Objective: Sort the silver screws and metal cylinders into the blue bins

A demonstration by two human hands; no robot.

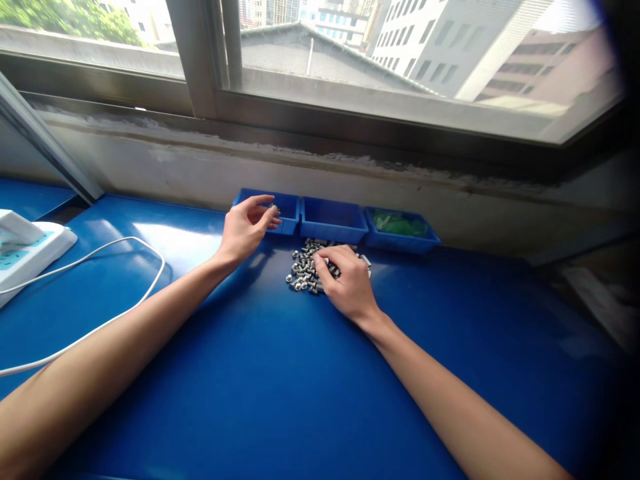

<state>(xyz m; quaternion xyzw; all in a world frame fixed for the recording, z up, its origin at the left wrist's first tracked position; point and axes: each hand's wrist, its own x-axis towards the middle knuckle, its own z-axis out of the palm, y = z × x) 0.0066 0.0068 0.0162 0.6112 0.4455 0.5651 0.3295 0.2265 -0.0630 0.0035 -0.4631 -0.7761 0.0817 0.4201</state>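
Observation:
My left hand [247, 228] is over the left blue bin [289, 227], its fingers curled and the thumb close to the index finger. Something small and pale shows at the thumb tip, too small to name. On the table in front of the bins lies a pile of small silver bolts [301, 272]. My right hand [347, 277] rests on the right part of this pile, thumb and index finger drawn together among the bolts. What its fingers grip is hidden beneath the hand.
The middle blue bin [334, 230] and the right blue bin [425, 244], which has green material [400, 223] in it, stand along the wall. A white power strip [47, 247] and a white cable [159, 270] lie on the left of the blue table [280, 387]. Behind is a window.

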